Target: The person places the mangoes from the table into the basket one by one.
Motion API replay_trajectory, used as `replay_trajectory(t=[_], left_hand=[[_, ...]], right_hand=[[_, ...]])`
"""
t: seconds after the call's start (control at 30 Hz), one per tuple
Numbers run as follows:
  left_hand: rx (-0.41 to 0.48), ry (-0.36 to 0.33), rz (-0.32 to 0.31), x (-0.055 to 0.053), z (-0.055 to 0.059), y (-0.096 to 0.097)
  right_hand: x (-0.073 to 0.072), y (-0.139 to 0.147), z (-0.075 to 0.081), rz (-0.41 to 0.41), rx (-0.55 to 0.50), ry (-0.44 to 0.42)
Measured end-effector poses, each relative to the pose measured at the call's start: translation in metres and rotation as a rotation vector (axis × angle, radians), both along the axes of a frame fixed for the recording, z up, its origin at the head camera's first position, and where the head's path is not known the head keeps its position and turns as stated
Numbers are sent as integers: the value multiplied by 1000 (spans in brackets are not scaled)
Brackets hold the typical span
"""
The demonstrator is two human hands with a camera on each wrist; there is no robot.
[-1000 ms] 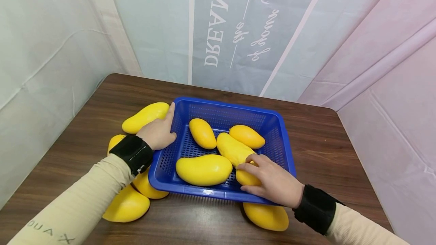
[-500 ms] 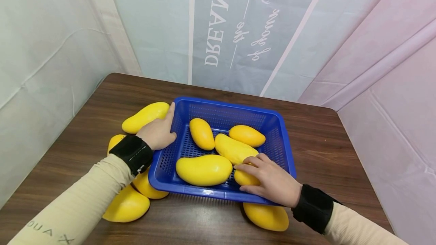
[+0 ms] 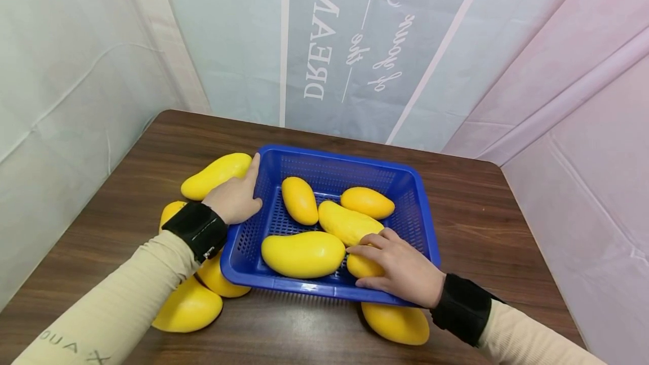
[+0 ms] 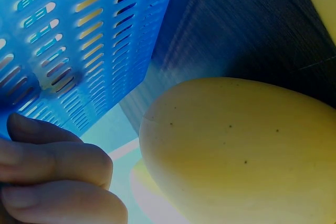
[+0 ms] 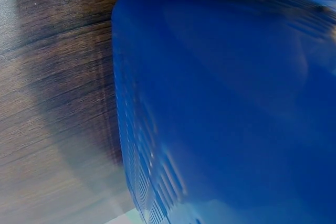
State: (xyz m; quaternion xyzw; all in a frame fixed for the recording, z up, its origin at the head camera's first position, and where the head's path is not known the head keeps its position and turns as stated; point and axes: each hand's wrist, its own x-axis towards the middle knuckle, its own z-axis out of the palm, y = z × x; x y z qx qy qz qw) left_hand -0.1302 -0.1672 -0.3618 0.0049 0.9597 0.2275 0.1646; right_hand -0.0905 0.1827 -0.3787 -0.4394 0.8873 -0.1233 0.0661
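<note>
A blue plastic basket [image 3: 314, 286] with slotted walls sits mid-table. My left hand [image 3: 233, 199] holds its left rim, index finger straight along the far corner and thumb over the inside. In the left wrist view the other fingers [image 4: 58, 161] curl beside the basket's outer wall. Inside the basket, my right hand [image 3: 405, 269] grips a small mango [image 3: 361, 267] in the near right corner, partly hidden under the fingers. Around it lie a long yellow mango [image 3: 304, 254], a middle mango [image 3: 347, 221], an orange-yellow mango [image 3: 300, 200] and another at the back [image 3: 367, 203].
On the brown wooden table [image 3: 476, 224], several mangoes lie left of the basket, one [image 3: 217, 176] beside my left hand and one [image 3: 189, 306] nearer. Another mango [image 3: 396, 323] lies at the basket's near right edge. Fabric curtains [image 3: 243, 44] surround the table.
My right hand has shifted slightly left with the small mango. The middle mango has slid a little left and tilted flatter. My left hand and the basket hold still.
</note>
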Motion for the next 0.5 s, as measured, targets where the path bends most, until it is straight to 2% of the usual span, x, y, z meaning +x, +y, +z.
replay_trajectory(t=[0.23, 0.5], left_hand=[[0, -8, 7, -1, -3, 0], [2, -13, 8, -2, -4, 0]], right_hand=[[-1, -2, -1, -7, 6, -16], [-2, -2, -2, 15, 18, 11]])
